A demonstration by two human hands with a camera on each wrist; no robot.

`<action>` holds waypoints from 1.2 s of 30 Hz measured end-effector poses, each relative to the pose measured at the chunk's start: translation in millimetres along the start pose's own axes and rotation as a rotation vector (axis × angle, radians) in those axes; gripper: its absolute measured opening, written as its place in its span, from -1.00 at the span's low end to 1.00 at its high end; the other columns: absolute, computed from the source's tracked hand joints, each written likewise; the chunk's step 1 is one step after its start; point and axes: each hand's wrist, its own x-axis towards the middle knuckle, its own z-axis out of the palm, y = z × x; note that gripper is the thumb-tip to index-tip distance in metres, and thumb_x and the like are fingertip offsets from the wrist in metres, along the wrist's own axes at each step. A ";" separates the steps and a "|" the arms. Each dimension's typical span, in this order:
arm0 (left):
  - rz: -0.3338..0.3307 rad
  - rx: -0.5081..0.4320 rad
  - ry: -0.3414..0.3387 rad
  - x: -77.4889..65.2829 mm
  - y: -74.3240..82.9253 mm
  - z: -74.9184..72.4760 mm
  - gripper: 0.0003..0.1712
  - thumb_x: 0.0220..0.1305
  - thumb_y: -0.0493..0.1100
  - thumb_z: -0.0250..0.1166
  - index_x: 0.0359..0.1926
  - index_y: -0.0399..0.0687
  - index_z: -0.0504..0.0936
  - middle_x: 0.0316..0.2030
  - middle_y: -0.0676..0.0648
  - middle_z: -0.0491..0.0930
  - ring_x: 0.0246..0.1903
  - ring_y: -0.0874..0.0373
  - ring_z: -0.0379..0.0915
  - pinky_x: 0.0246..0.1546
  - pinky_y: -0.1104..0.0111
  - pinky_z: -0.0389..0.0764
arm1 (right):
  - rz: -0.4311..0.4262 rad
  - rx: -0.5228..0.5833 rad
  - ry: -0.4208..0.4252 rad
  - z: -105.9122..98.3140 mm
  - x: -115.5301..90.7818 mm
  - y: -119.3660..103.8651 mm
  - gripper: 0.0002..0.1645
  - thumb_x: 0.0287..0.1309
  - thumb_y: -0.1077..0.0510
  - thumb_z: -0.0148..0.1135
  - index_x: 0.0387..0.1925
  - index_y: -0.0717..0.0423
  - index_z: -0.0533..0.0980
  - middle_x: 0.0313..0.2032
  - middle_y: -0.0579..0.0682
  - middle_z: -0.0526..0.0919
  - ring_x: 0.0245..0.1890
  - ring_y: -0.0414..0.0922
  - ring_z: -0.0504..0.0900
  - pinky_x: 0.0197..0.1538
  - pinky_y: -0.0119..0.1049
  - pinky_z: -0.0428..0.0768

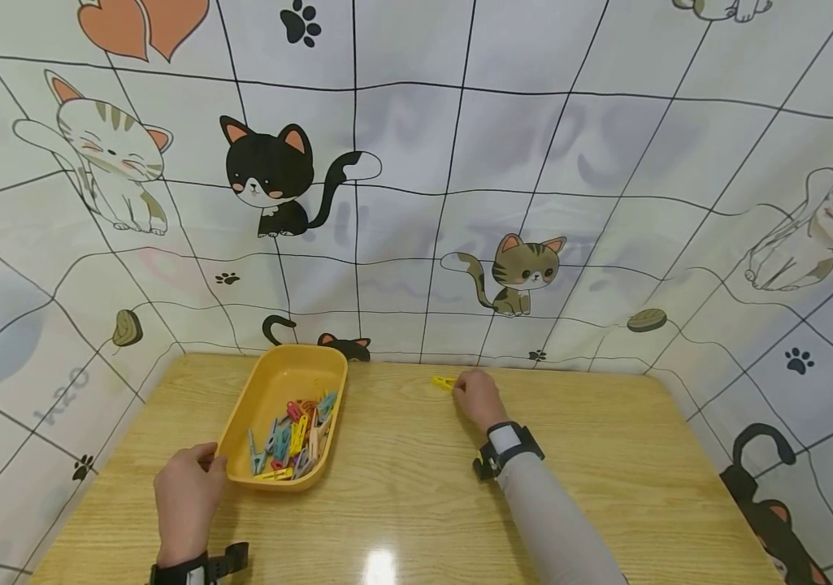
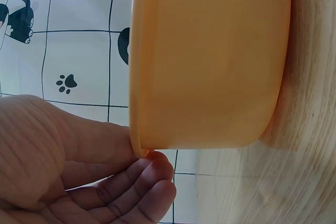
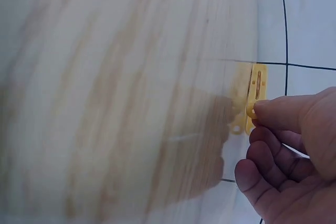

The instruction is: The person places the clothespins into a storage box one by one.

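Note:
A yellow plastic basket (image 1: 280, 486) stands at the left of the table, with several clothespins (image 1: 299, 435) of mixed colours heaped inside. My left hand (image 1: 188, 497) pinches the basket's rim at its near left corner; in the left wrist view the thumb lies on one side of the rim (image 2: 137, 77) and fingertips show beneath it. Near the table's back edge my right hand (image 1: 480, 398) holds a yellow clothespin (image 1: 443, 382) between thumb and fingers. Seen from the right wrist, that clothespin (image 3: 258, 80) is at the table surface, partly covered by the thumb.
The wooden table (image 1: 401, 455) meets a cat-patterned sheet (image 1: 416, 227) along its back edge. The same sheet rises at the left and right sides. Between the basket and the right hand lies a stretch of bare wood.

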 end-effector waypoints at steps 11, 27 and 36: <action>0.041 0.008 0.019 0.3 -1.1 0.0 -0.72 0.19 -0.46 0.33 -0.10 -0.64 0.67 -0.39 -0.43 0.66 -0.41 -0.24 0.60 -0.43 0.01 0.56 | -0.077 0.057 0.039 -5.2 0.9 -22.0 -0.89 0.29 0.30 0.32 -0.34 0.23 0.72 -0.34 0.07 0.70 -0.31 -0.05 0.61 -0.15 -0.12 0.65; 0.057 -0.003 0.027 -1.5 0.7 -1.3 -0.72 0.17 -0.46 0.32 -0.12 -0.65 0.67 -0.42 -0.42 0.66 -0.43 -0.24 0.60 -0.42 -0.02 0.56 | -0.252 0.129 0.085 -17.8 -6.8 -96.0 -0.91 0.30 0.27 0.36 -0.31 0.22 0.71 -0.36 0.01 0.60 -0.37 -0.15 0.51 -0.28 -0.33 0.59; 0.062 -0.002 0.033 -1.6 0.7 -1.1 -0.73 0.17 -0.47 0.33 -0.13 -0.64 0.67 -0.43 -0.42 0.66 -0.44 -0.24 0.60 -0.44 0.01 0.55 | -0.398 0.189 0.060 -12.9 -17.6 -130.4 -0.89 0.33 0.28 0.32 -0.32 0.19 0.71 -0.38 -0.02 0.59 -0.39 -0.18 0.53 -0.33 -0.44 0.54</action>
